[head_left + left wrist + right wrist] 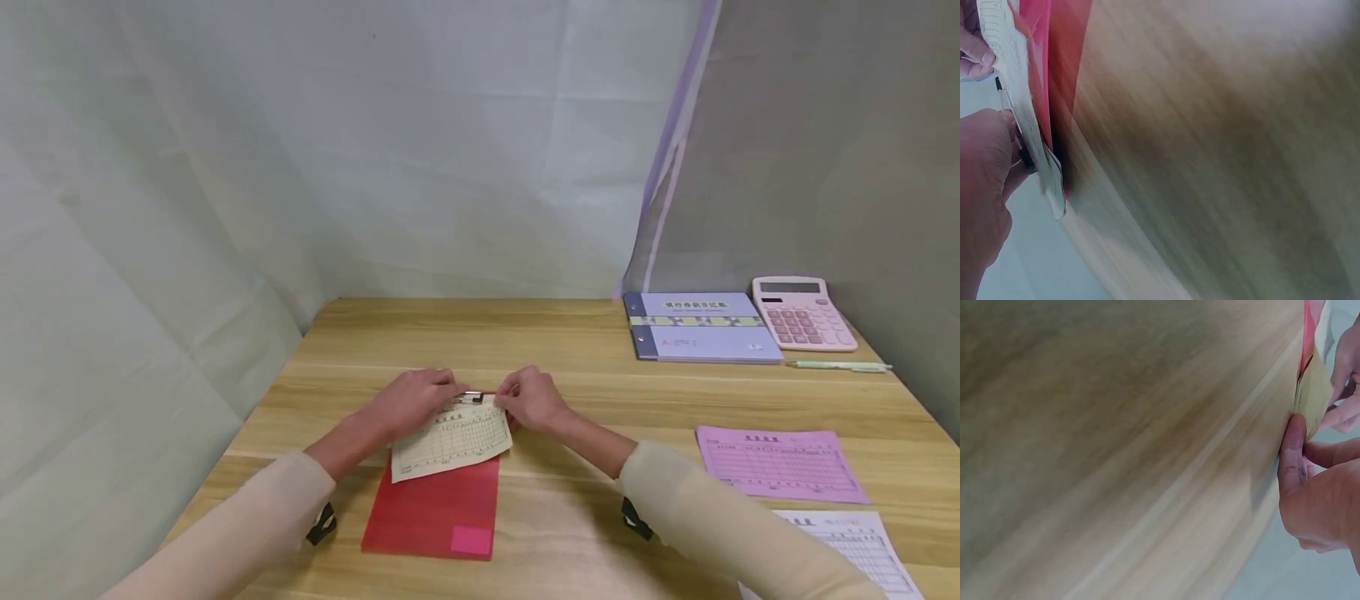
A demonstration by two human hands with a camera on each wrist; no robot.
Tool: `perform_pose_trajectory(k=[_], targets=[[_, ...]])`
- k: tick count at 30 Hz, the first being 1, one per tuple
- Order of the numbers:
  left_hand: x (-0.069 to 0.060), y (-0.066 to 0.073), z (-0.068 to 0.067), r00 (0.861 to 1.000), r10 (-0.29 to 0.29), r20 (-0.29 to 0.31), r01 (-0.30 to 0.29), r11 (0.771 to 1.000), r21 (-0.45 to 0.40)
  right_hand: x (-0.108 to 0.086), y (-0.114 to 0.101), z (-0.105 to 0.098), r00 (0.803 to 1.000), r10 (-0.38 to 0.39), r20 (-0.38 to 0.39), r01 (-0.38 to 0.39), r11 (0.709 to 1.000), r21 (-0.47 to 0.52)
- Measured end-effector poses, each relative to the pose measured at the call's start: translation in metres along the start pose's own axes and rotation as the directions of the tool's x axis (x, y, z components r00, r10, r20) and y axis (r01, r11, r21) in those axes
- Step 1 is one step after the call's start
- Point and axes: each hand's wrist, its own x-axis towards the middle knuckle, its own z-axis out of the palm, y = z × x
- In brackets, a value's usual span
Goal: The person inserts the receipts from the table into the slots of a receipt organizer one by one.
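A red plastic folder lies on the table, with a pink label at its lower right and a metal clip with black ends along its top edge. Over the folder's upper half slants a cream printed form, its lower edge lifted. My left hand holds the clip, fingers curled at its left part; the left wrist view shows the clip beside the left hand's fingertips. With thumb and fingers, my right hand pinches the form's upper right corner, also seen at the right hand in the right wrist view.
On the right lie a pink form and a white form, partly under the right sleeve. Farther back are a blue-purple account book, a pink calculator and a pale green pen. A pale curtain hangs behind the table.
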Motion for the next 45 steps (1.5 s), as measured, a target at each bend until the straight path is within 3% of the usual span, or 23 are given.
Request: perform_pose_trajectory(k=[12,19,27,39,45], targets=[[-0.001,-0.001,0.003,0.999,0.000,-0.047,-0.001,1.000,-0.031,0.004,-0.001,0.005,0.997,-0.038,-0.063,0.030,0.992,-0.121],[-0.002,0.001,0.002,1.000,-0.025,-0.017,0.025,1.000,0.006,0.004,0.000,0.007,0.996,-0.050,-0.075,0.037,0.986,-0.165],[-0.003,0.002,0.002,0.998,-0.058,0.009,0.058,0.998,0.034,0.003,-0.002,0.009,0.993,-0.065,-0.103,0.047,0.984,-0.174],[-0.003,0.003,0.002,0.998,-0.055,0.002,0.055,0.998,0.032,0.003,-0.002,0.015,0.981,-0.079,-0.179,0.041,0.977,-0.209],[-0.003,0.004,0.001,0.998,-0.063,-0.003,0.063,0.998,-0.007,0.001,-0.004,0.010,0.988,-0.068,-0.138,0.042,0.981,-0.187]])
